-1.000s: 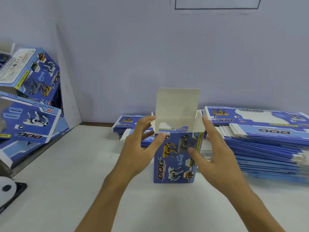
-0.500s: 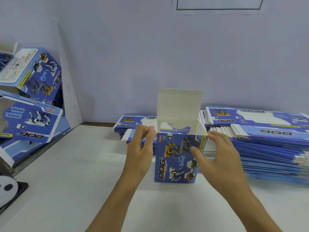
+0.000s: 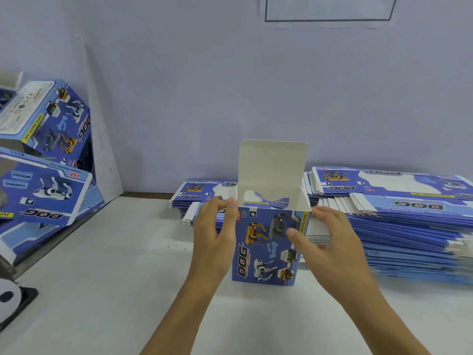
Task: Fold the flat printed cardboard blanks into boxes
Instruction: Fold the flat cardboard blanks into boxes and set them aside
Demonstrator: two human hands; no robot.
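A blue box (image 3: 266, 248) with toy dogs printed on it stands upright on the white table (image 3: 102, 290), in the middle. Its top is open, and the white lid flap (image 3: 273, 165) sticks straight up at the back.

The left hand (image 3: 213, 239) is at the box's left side. Its fingers are bent and bunched by the top left corner, with the thumb against the box edge. I cannot tell if they pinch a side flap there. The right hand (image 3: 330, 242) is at the right side. Its fingers are spread and a little bent, the thumb tip lies on the front picture, and the other fingertips are at the top right corner.

Behind the box lie piles of flat blanks (image 3: 399, 208), a small one on the left and a big one on the right. More folded boxes (image 3: 48, 124) lean in a heap at the far left. The wall (image 3: 204, 85) is pale purple.

A black and white thing (image 3: 10, 301) at the left edge is cut off. The big pile runs out of the picture on the right.
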